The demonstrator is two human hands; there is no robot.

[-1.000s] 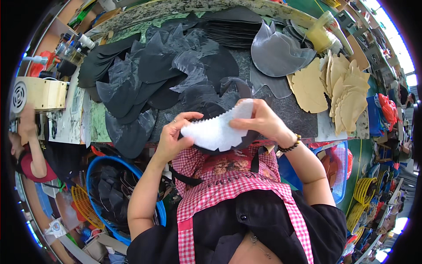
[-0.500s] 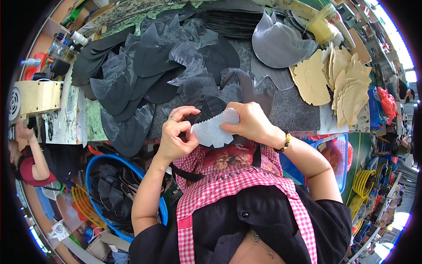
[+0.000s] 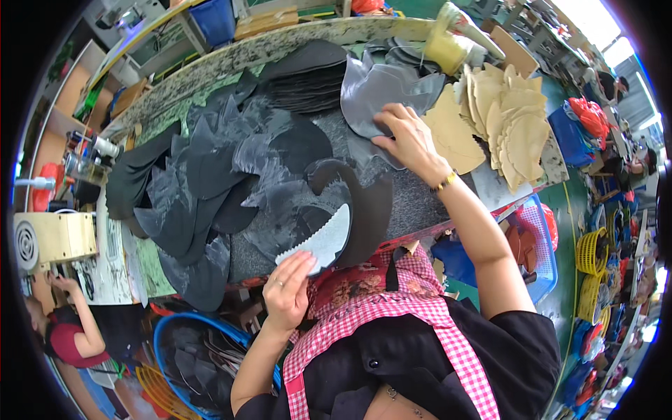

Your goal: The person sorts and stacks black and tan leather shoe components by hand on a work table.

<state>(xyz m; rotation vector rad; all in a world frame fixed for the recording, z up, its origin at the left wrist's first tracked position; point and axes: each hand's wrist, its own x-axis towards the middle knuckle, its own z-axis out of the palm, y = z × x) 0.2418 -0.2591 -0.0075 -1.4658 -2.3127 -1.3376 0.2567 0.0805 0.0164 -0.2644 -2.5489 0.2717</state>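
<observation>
A pale whitish piece with a zigzag edge (image 3: 327,238) lies over a curved black shoe-upper piece (image 3: 371,213) near the table's front edge. My left hand (image 3: 288,290) grips its lower left end, fingers close together on top and thumb mostly hidden. Farther right, my right hand (image 3: 409,140) is at the lower edge of the shiny grey curved pieces (image 3: 388,85). Its thumb and fingers are bent but apart, with nothing visibly held. Overlapping black pieces with cloudy film-like areas (image 3: 210,161) spread across the left of the table.
Tan notched pieces (image 3: 518,115) are piled at the right, beside a yellowish container (image 3: 448,50). A thick black stack (image 3: 301,77) stands at the back. Below the table are a blue basket of black pieces (image 3: 157,336) and another blue basket (image 3: 548,262). A co-worker's arm (image 3: 87,322) shows at left.
My right hand has let go of the pale piece and moved up and right to the grey pieces. My left hand still holds the pale piece, now lower. The view has shifted.
</observation>
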